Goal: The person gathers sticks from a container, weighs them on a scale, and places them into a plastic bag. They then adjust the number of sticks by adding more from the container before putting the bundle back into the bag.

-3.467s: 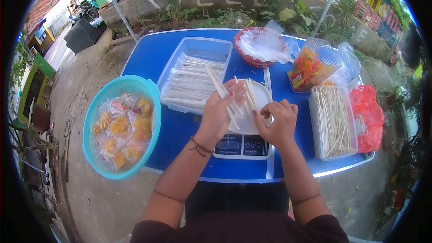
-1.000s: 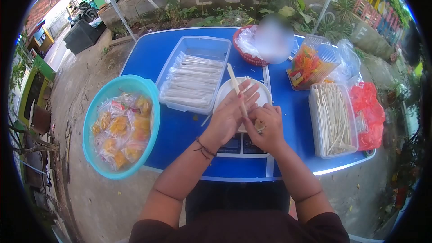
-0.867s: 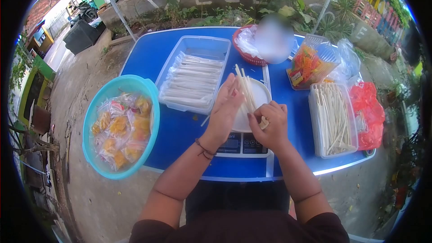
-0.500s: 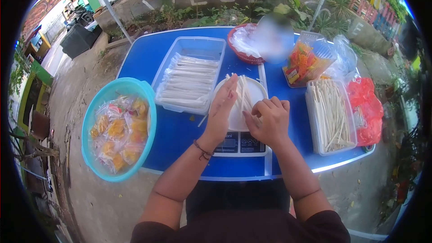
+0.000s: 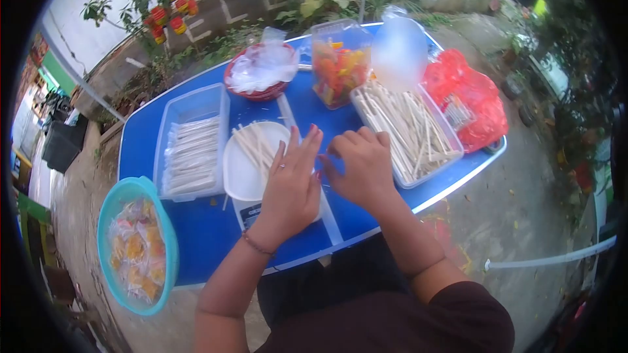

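Observation:
My left hand point(image 5: 293, 180) is over the right side of the white plate of a scale point(image 5: 243, 180), its fingers stretched out and nothing seen in its grasp. A few pale sticks point(image 5: 252, 147) lie on the plate, beside my left fingers. Close to its right, my right hand point(image 5: 362, 167) has curled fingers; whatever they may hold is hidden. Right of the hands, a clear tub point(image 5: 454, 150) holds many loose pale sticks point(image 5: 405, 127). On the left, another clear tub point(image 5: 224, 108) contains wrapped sticks point(image 5: 195, 150).
A turquoise basin point(image 5: 171, 248) of bagged yellow food stands at the left. Along the back of the blue table point(image 5: 190, 242) are a red basket point(image 5: 265, 95) with plastic bags and a clear container point(image 5: 340, 68) of colourful packets. A red plastic bag point(image 5: 481, 108) lies at the right.
The view has turned, so the table appears tilted and shifted left. Both hands have moved to the right relative to the scale plate. My left hand is now farther from the sticks' upper ends.

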Demonstrator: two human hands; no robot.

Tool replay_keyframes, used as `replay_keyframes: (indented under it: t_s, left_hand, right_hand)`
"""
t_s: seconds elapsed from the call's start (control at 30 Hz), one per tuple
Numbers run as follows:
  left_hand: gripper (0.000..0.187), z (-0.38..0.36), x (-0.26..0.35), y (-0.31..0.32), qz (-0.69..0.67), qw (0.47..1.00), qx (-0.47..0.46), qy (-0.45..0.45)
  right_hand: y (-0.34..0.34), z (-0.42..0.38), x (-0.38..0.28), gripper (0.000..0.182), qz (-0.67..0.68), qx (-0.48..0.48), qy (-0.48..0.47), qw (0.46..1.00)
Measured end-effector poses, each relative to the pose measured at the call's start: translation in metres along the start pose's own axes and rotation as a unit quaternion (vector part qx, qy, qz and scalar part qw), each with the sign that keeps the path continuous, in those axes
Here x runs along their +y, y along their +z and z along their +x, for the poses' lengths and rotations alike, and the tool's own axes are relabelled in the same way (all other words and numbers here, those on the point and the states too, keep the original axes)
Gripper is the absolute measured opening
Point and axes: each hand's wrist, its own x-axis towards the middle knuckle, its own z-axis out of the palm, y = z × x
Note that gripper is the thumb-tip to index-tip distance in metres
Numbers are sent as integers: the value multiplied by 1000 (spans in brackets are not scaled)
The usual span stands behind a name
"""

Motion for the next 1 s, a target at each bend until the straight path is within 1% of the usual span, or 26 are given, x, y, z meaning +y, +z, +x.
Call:
replay_keyframes:
  t_s: [0.1,0.17,0.23,0.3,0.4,0.5,0.7,0.8,0.9,0.93,1.0]
  left_hand:
    - [58,17,19,15,-5,998,-50,46]
    - [52,29,30,29,-11,996,-61,62]
    - [50,40,37,43,-13,994,-78,81]
    - [47,49,46,54,-33,992,-75,97]
    - [46,56,56,74,-41,989,-82,117]
    - [46,60,66,90,-59,987,-92,116]
    - [47,61,65,95,-68,989,-86,101]
    - [44,56,59,79,-73,993,-21,88]
    - [39,43,47,55,-109,992,37,56]
    - [33,37,44,51,-122,987,92,45]
    - [31,20,33,36,-111,986,122,14]
  right_hand:
    - [-22,-17,31,13,-42,59,63,995]
    - [-40,-26,55,13,-108,78,119,984]
    - [-57,-33,73,13,-187,99,161,964]
    - [-74,-37,83,13,-275,119,190,935]
    - [-81,-50,98,15,-261,72,243,932]
    - [-78,-60,101,16,-235,72,235,940]
    - [-70,-56,97,13,-208,129,197,949]
    - [-65,-47,79,9,-179,186,144,955]
    - [-52,-37,50,8,-103,181,108,972]
    - [-45,-33,40,7,-77,176,88,977]
    - [-30,-24,19,6,-16,145,44,988]
